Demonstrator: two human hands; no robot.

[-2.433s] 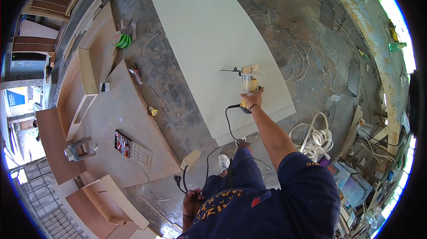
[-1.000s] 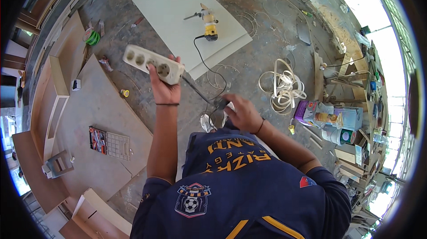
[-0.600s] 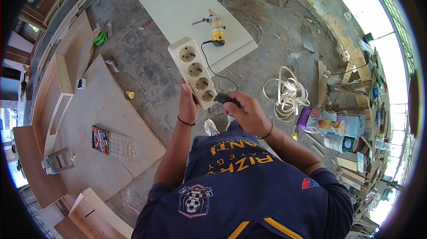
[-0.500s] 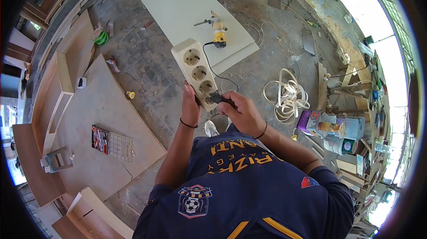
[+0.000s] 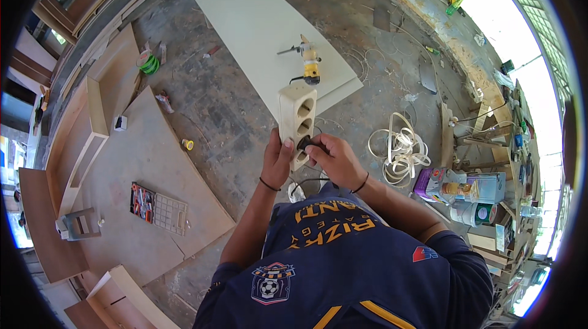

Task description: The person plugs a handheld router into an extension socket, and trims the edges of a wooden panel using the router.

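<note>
My left hand (image 5: 278, 160) is closed around the lower left side of a cream power strip (image 5: 288, 112), its thumb on the strip's edge. The strip is tilted up, with its row of round sockets turned toward the right. A black plug (image 5: 304, 142) is pinched in my right hand (image 5: 338, 160) and sits against a socket low in the row. How deep its prongs go is hidden. Beyond the strip, a yellow handheld trim router (image 5: 310, 67) lies on a large white panel (image 5: 251, 23), with a black cord at its end.
Coiled cream edging strip (image 5: 401, 151) lies on the floor at right, near boxes (image 5: 484, 187) and a bucket (image 5: 471, 213). On a wooden board (image 5: 147, 145) at left rests an open bit case (image 5: 157, 206). A green roll (image 5: 147, 63) stands farther back.
The power strip has swung nearer to me and turned on its side, its sockets now facing right. The plug, whose prongs showed before, is now up against the socket.
</note>
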